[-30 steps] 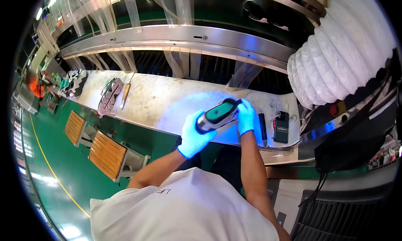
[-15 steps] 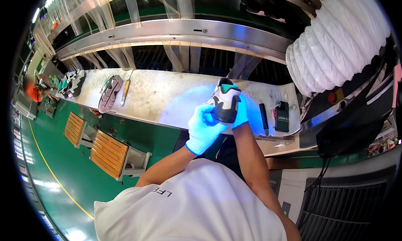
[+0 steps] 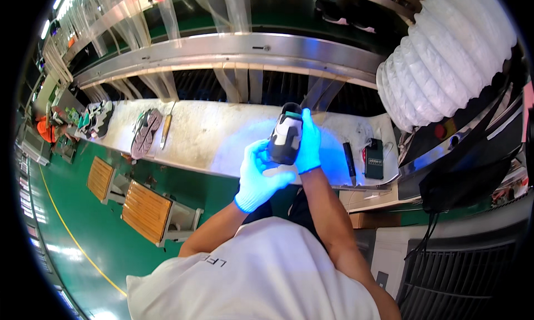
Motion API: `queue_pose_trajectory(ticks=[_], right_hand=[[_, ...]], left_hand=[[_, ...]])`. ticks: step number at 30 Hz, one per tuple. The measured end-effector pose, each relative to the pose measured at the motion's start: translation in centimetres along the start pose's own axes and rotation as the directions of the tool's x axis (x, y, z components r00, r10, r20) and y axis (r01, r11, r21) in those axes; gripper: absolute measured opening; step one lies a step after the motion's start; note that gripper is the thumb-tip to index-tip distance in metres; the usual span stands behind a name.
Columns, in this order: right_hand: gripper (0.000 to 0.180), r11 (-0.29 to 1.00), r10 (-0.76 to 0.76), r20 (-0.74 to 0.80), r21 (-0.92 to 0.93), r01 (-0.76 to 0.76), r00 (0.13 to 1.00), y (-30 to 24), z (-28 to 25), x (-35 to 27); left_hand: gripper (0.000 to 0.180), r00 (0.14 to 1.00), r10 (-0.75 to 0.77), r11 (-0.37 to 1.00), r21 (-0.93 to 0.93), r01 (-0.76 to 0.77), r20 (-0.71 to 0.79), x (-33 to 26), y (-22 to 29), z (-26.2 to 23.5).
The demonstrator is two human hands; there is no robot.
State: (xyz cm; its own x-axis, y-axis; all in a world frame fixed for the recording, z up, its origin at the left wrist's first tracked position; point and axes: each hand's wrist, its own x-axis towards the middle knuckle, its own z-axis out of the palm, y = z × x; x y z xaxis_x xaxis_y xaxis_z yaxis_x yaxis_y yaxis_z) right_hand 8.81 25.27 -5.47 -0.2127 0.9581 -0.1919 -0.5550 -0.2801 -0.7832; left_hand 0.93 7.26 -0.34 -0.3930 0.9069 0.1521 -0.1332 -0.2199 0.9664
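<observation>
A white, grey and black sneaker [image 3: 287, 135] with a teal lining is held up over the front edge of the workbench, in blue-violet light. My right hand [image 3: 309, 142], in a knitted glove, grips it along its right side. On the other side my left hand [image 3: 260, 172], also gloved, has its thumb stretched away and its fingers apart. Those fingertips are close to the shoe's lower left side; whether they touch it I cannot make out.
The pale bench [image 3: 211, 132] carries a second sneaker [image 3: 147, 133], a wooden-handled tool [image 3: 166, 129], more shoes [image 3: 99, 119], a black pen-like tool [image 3: 350, 163] and a dark phone [image 3: 374, 160]. Behind runs a metal rail [image 3: 222, 48] with clear strips. A white duct [image 3: 445, 64] hangs right.
The sneaker has tipped more upright and shifted slightly left. My left hand has loosened and moved down and left of it, thumb now off the shoe. My right hand still holds on.
</observation>
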Motion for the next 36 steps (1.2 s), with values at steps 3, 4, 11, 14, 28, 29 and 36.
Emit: queue_pose_trajectory(ticks=[3,4,11,14,28,29,36], right_hand=[[0.040,0.608,-0.703,0.017,-0.506,0.612,0.711,0.9,1.1,-0.9],[0.039,0.564,-0.675,0.066,-0.596,0.572,0.735,0.6,2.0,-3.3],[0.039,-0.120,-0.699,0.630,-0.572,0.812,0.340,-10.1,3.7,1.3],[0.053,-0.320,-0.850,0.509,-0.705,0.634,0.138,-20.1,5.9,8.6],[0.019,-0.538,-0.471,0.632,-0.758,0.368,0.615,-25.2,13.1,20.9],[0.018,-0.639,-0.412,0.777,-0.618,0.457,0.476,-24.5,12.9,21.5],[0.016,-0.491,-0.419,0.899,-0.344,0.801,0.129,-17.1,18.4,19.7]], left_hand=[[0.128,0.947,0.304,0.890,0.325,-0.320,0.100,1.3,-1.3,-4.0],[0.133,0.952,0.306,0.872,0.393,-0.293,0.031,2.0,-2.7,-5.3],[0.102,0.994,-0.062,0.929,0.358,0.092,-0.094,5.5,-10.4,-15.9],[0.091,0.956,0.188,0.628,0.776,0.059,-0.225,6.4,-2.4,-11.1],[0.085,0.708,-0.189,0.135,0.732,-0.668,0.681,7.7,-7.1,0.7],[0.084,0.647,-0.176,0.187,0.671,-0.718,0.742,7.1,-6.9,-0.2],[0.031,0.263,0.182,0.295,0.202,-0.934,0.948,9.2,-9.8,-4.2]])
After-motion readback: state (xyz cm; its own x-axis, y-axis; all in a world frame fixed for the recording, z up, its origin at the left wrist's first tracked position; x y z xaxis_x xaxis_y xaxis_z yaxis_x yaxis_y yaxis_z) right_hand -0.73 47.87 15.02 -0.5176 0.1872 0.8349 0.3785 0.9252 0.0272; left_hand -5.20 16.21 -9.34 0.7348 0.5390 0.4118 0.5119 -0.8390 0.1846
